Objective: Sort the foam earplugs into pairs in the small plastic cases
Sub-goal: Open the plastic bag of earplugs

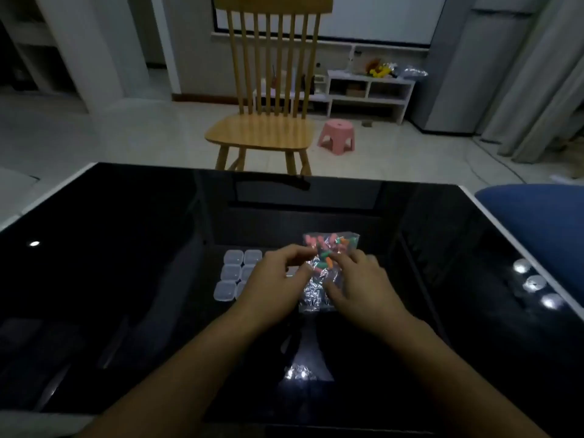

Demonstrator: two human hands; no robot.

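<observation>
A clear crinkled plastic bag (316,292) lies on the black glossy table (126,248), holding several pink, green and orange foam earplugs (328,248) bunched at its far end. My left hand (271,279) pinches the bag's left edge with thumb and fingertips. My right hand (357,286) rests on the bag's right side, its fingers spread over the plastic. Several small translucent plastic cases (232,273) with closed lids sit in rows just left of my left hand, which hides some of them.
A wooden chair (265,128) stands beyond the table's far edge, with a pink stool (337,135) on the floor to its right. A blue cushion (543,222) lies past the table's right edge. Ceiling lights reflect in the glass at the right.
</observation>
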